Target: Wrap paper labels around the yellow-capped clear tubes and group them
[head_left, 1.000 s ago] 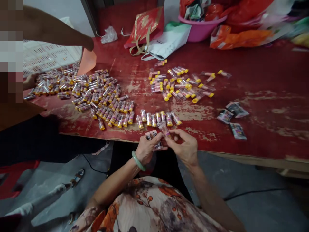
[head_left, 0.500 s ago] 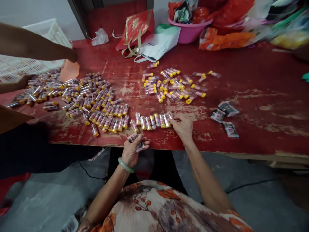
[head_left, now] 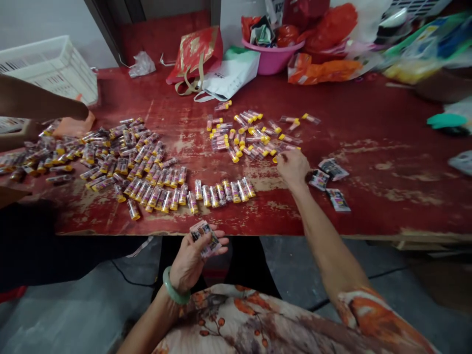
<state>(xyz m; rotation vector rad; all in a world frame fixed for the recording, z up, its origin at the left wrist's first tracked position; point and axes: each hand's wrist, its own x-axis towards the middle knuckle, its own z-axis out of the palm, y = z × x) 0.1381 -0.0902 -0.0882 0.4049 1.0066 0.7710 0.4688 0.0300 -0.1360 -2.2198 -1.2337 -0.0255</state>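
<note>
My left hand (head_left: 199, 250), with a green bangle on its wrist, holds a small stack of printed cards (head_left: 204, 238) under its thumb, in front of the table edge. My right hand (head_left: 293, 167) is over the table, its fingers closing on a clear tube with a yellow cap (head_left: 275, 159) at the near right of a loose group of tubes (head_left: 254, 135); the fingers partly hide it. Between my hands and that group runs a row of upright-looking tubes with printed inserts (head_left: 224, 192). Several printed packets (head_left: 337, 200) lie right of my right hand.
A large heap of filled tubes (head_left: 140, 162) covers the left of the red table (head_left: 391, 162). Another person's arm (head_left: 40, 96) reaches over it near a white crate (head_left: 70, 69). Bags (head_left: 232, 76) and a pink basin (head_left: 275, 59) stand at the back.
My right hand has left the end of the filled row and moved up and right to the loose tubes. My left hand keeps the cards, now slightly lower. The view has shifted right.
</note>
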